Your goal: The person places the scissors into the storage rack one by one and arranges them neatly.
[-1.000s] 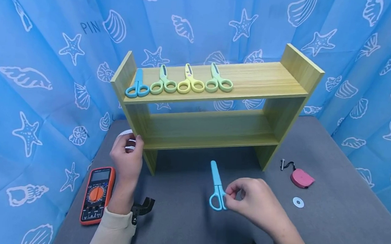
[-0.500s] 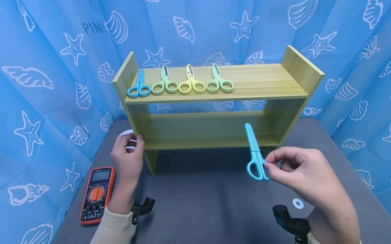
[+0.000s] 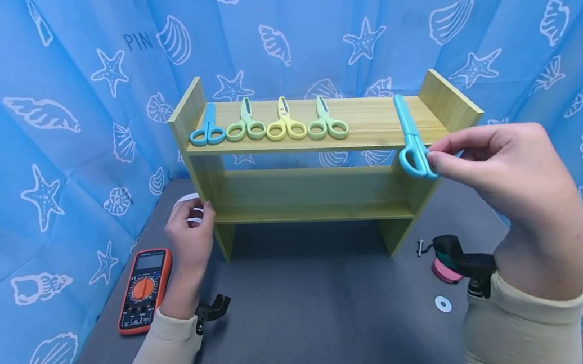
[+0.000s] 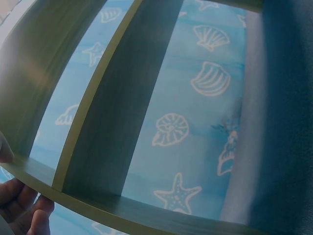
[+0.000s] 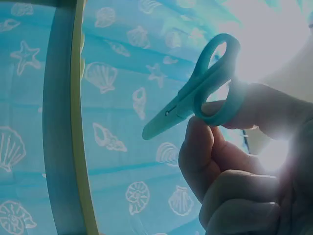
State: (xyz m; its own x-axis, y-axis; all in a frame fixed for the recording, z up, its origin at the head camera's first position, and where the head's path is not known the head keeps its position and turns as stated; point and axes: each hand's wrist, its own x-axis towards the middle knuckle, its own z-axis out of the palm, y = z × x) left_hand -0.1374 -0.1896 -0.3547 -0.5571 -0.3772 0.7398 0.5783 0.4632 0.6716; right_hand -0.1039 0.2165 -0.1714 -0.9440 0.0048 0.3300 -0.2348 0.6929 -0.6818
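Note:
My right hand point(image 3: 516, 169) pinches light-blue scissors point(image 3: 410, 137) by one handle loop between thumb and fingertips. They point up and away, overlapping the right part of the wooden shelf's top board point(image 3: 372, 117) in the head view. In the right wrist view the scissors point(image 5: 195, 93) show their blades covered by a blue sheath. My left hand point(image 3: 189, 234) grips the left side panel point(image 3: 204, 184) of the shelf, thumb on one face and fingers on the other in the left wrist view. On the top board lie blue scissors point(image 3: 208, 125), yellow scissors point(image 3: 287, 119) and two green pairs point(image 3: 328, 120).
An orange multimeter point(image 3: 145, 290) lies left of the left forearm. At right are a pink tape measure point(image 3: 446, 270), partly hidden by the wrist mount, a small screw point(image 3: 420, 248) and a white washer point(image 3: 443, 304). A blue curtain point(image 3: 312, 31) hangs behind the shelf.
My right hand has lifted the light-blue scissors from low over the table, up and to the right, to the height of the top board. My left hand has stayed on the shelf's side panel.

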